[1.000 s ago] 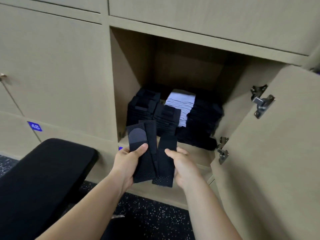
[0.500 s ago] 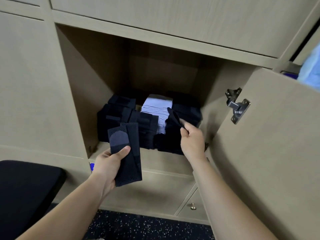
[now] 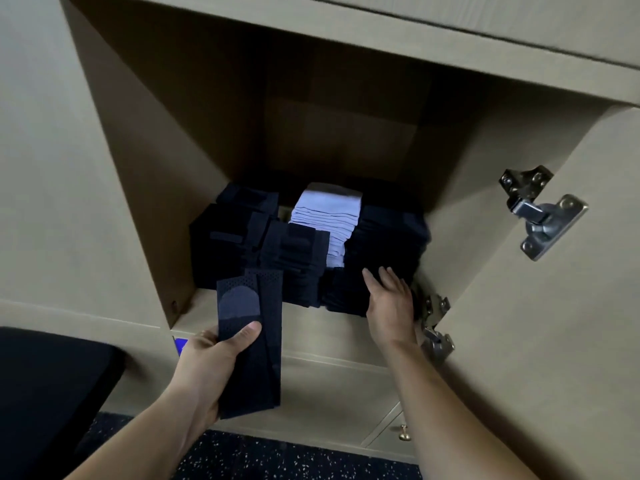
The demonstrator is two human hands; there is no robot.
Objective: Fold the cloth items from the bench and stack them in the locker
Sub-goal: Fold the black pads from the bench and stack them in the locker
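My left hand [image 3: 211, 362] grips a folded black mesh cloth [image 3: 249, 344] with a grey patch, holding it upright in front of the open locker [image 3: 166, 188]. Inside the locker stand stacks of folded black cloths [image 3: 298, 261] and one stack of white cloths [image 3: 327, 216]. My right hand [image 3: 389, 303] lies flat with straight fingers against the front of the right-hand black stack [image 3: 384, 244] at the locker's lower right corner.
The locker door [image 3: 540, 341] hangs open on the right, with metal hinges [image 3: 538, 213] on its inner face. A black padded bench [image 3: 48, 393] fills the lower left. Below the locker are a drawer with a small brass knob [image 3: 402, 436] and speckled dark floor.
The cloth pinched in my right hand half a second ago is out of it, and the hand now presses flat on the right stack. My view has moved closer to the locker.
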